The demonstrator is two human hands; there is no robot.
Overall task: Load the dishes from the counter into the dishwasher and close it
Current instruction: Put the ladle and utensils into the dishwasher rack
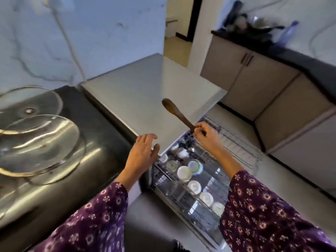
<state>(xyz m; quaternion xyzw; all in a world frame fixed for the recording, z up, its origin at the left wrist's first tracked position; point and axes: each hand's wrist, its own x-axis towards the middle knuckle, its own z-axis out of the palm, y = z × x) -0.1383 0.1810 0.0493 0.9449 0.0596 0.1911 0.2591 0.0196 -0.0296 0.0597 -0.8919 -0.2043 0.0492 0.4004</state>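
Two round glass lids with metal rims (41, 148), overlapping. One long brown wooden spoon (174, 111). Five round white cups (194, 187) countable in the wire dishwasher rack (214, 177); smaller pieces beyond them blurred, uncounted.

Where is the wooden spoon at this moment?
Head view, near the centre: the right hand holds the wooden spoon by its handle, above the open dishwasher rack.

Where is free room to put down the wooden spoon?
The wire rack looks bare on its right side, beyond the right hand holding the wooden spoon. The grey dishwasher top beyond the left hand is bare too. Crowded: the white cups along the rack's middle, and the counter under the glass lids.
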